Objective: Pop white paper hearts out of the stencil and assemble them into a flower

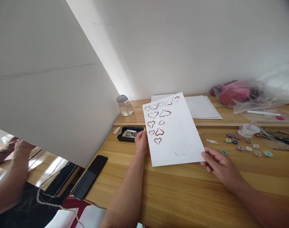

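Between both hands, a white paper sheet (168, 139) is held up, tilted, above the wooden table. Several heart-like and wavy shapes are cut out of its upper left part, and the wood shows through some of them. Faint curved pencil lines mark the lower right. My left hand (141, 142) grips the left edge, its fingers partly hidden behind the paper. My right hand (219, 163) pinches the lower right corner, thumb on top. Just behind my left hand lies a black tray (122, 138) of small beads with a white stick in it.
A lidded glass jar (125, 106), more white sheets (202, 107) and pink material in a plastic bag (236, 93) are on the raised back shelf. Several bobbins (240, 148) lie at right. A black phone (89, 177) lies at left; beyond the partition (47, 82) another person's arms show.
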